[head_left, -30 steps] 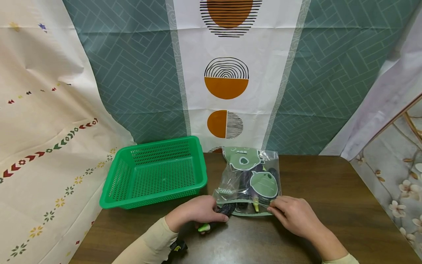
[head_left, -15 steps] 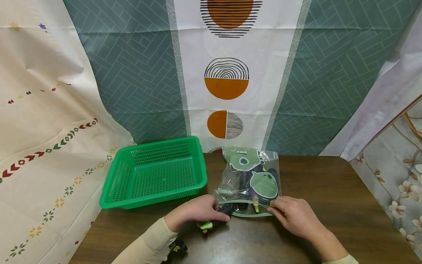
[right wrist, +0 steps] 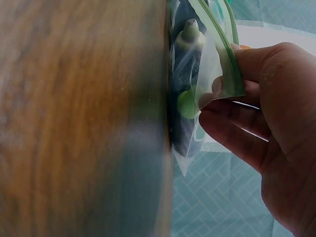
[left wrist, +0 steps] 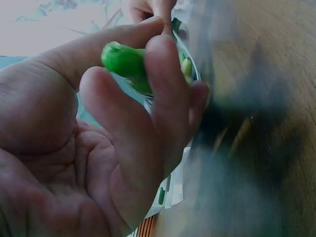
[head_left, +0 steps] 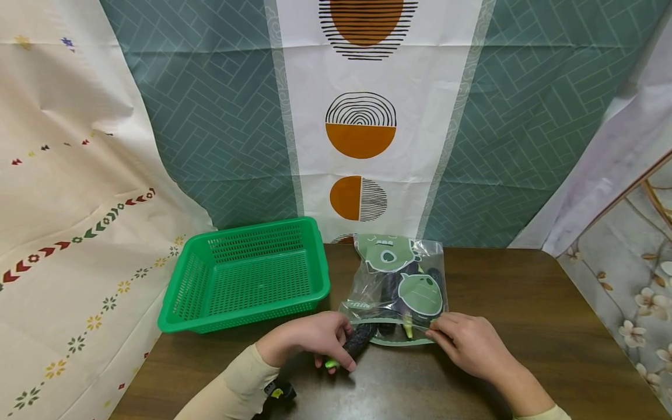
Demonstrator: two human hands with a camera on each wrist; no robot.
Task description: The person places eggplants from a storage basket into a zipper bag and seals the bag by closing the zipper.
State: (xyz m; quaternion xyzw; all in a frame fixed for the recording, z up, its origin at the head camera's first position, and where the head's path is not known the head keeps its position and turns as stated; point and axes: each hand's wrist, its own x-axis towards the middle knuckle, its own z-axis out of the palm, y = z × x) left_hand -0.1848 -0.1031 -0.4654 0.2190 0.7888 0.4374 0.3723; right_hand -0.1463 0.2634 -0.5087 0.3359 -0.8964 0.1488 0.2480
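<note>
A clear zip bag (head_left: 367, 291) printed with green cartoon shapes lies on the table, its mouth toward me. Dark purple eggplants (right wrist: 186, 64) with pale green stems show through the plastic. At the left of the mouth is a dark, bumpy cucumber (head_left: 361, 339), its far end at the opening. My left hand (head_left: 320, 338) holds it near the bright green stem end (left wrist: 121, 59), thumb and fingers on either side. My right hand (head_left: 467, 341) pinches the right corner of the bag's mouth between thumb and fingers, which lifts the green zip edge (right wrist: 229, 64).
A green slotted plastic basket (head_left: 315, 280) stands on the wooden table (head_left: 520, 291), left of the bag. Patterned cloth (head_left: 236, 116) hangs behind the table. A black wrist strap (head_left: 280, 391) is by my left cuff.
My left fingers have shifted back along the cucumber to its stem end, so more of its dark body shows. The cucumber has moved slightly right. Right hand and bag stay put.
</note>
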